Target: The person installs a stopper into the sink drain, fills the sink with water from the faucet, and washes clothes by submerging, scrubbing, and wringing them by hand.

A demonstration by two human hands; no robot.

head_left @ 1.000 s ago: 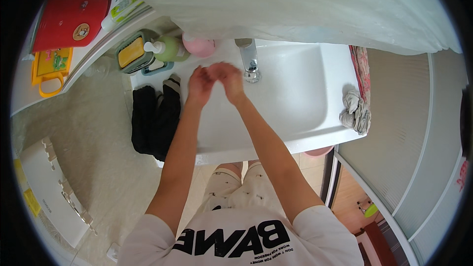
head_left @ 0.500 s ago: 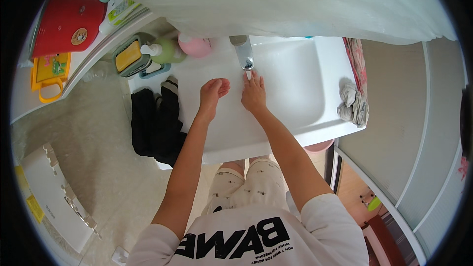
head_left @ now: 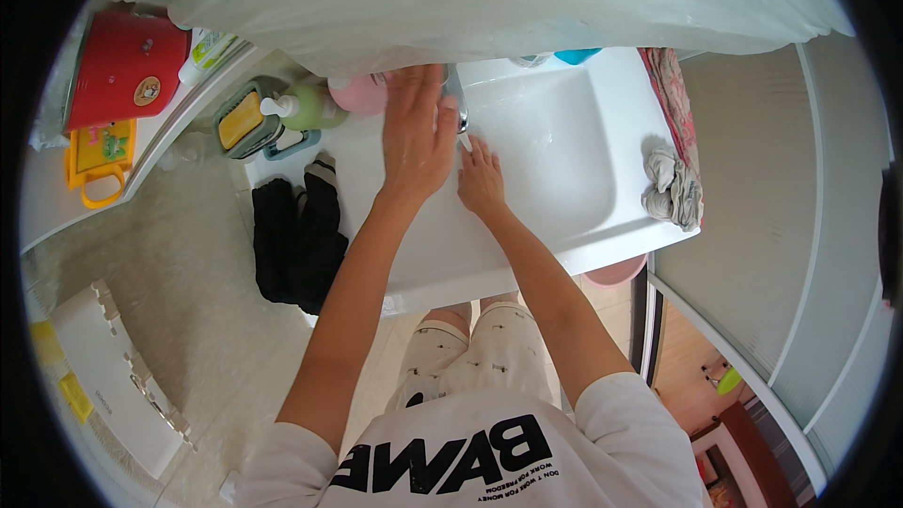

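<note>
A chrome faucet (head_left: 455, 99) stands at the back of the white sink (head_left: 574, 141), with a thin stream of water coming from its spout. My left hand (head_left: 414, 136) is raised beside the faucet's left side, its fingers stretched out and the thumb apart; it hides part of the faucet, and I cannot tell whether the two touch. Just below the spout lies my right hand (head_left: 482, 181), palm down with fingers spread, its fingertips by the water. Neither hand holds anything.
Left of the sink lie black garments (head_left: 299, 235). Behind them stand a green pump bottle (head_left: 312, 108), a pink container (head_left: 359, 94) and a yellow sponge (head_left: 241, 120) in a holder. A grey cloth (head_left: 672, 190) hangs at the right edge. A pale curtain (head_left: 508, 0) spans the back.
My left hand has risen from above the basin to the faucet, and its curled fingers have straightened. My right hand stays near the spout. The view has shifted slightly.
</note>
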